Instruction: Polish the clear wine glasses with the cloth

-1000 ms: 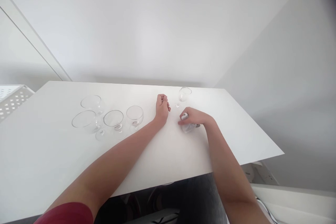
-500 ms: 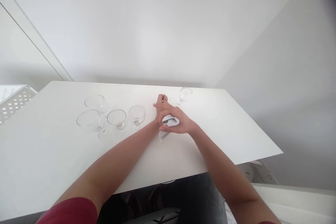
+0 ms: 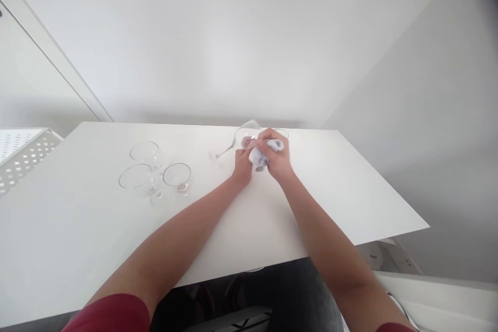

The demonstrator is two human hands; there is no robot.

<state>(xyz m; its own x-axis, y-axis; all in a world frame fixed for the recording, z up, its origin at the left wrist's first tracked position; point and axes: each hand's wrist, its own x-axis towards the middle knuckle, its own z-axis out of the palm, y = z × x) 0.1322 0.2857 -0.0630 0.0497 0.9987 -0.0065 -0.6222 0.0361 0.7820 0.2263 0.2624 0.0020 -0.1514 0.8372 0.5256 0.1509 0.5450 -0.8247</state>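
Wiping step in hand: left hand (image 3: pixel 241 162) grips a tilted stemmed glass (image 3: pixel 241 140); right hand (image 3: pixel 277 158) clutches a cloth (image 3: pixel 261 152) against it. Next calls for gentle pressure.

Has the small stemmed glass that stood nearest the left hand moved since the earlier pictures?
Yes. The stemmed glass has left its spot beside the three glasses standing on the table. The left hand now holds it tilted, farther right, against the cloth.

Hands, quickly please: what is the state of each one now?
Left hand: closed on a tilted stemmed glass, lifted off the white table.
Right hand: closed on a crumpled white cloth, pressed against that glass.
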